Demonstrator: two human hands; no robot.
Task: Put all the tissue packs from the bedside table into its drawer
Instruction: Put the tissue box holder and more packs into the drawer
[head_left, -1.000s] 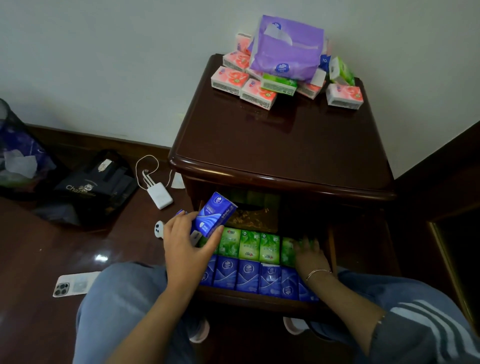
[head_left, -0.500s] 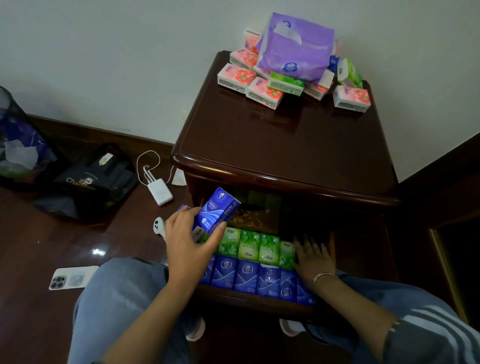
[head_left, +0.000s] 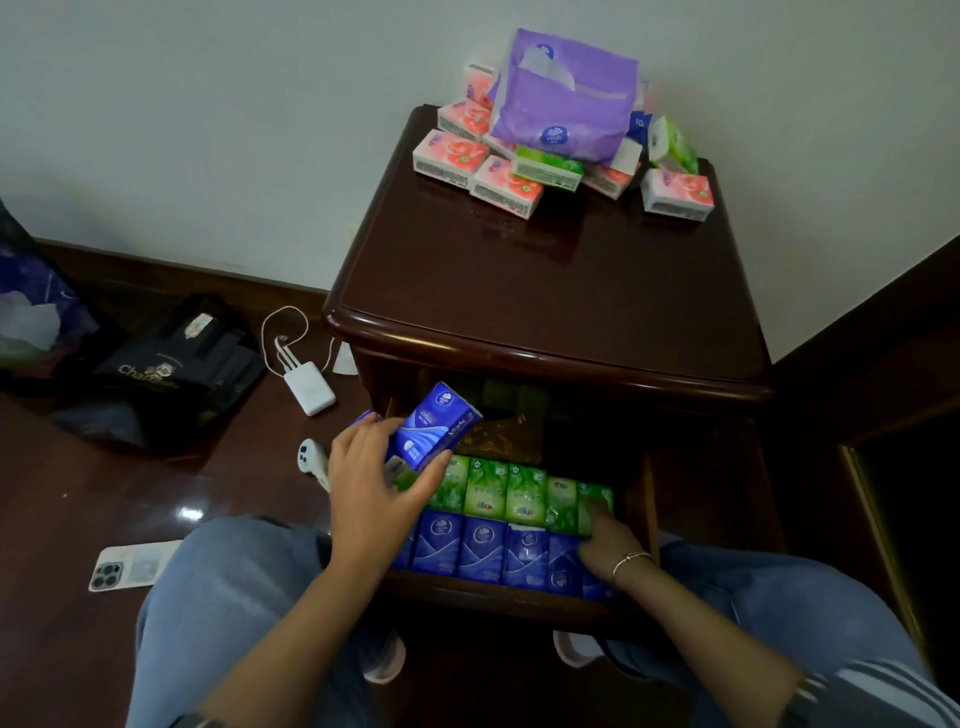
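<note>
The dark wooden bedside table has its drawer pulled open. A row of green tissue packs and a row of blue tissue packs stand in the drawer. My left hand grips a blue tissue pack over the drawer's left end. At the drawer's right end my right hand touches the rightmost packs with its fingers. A large purple tissue pack rests on several pink packs and green ones at the back of the tabletop.
On the floor to the left lie a white power bank with cable, a phone, a black bag and a small white device. A wall stands behind the table and dark wooden furniture to its right. My knees flank the drawer.
My right hand slid down from the green packs' right end onto the rightmost packs. My left hand keeps the blue pack at almost the same place.
</note>
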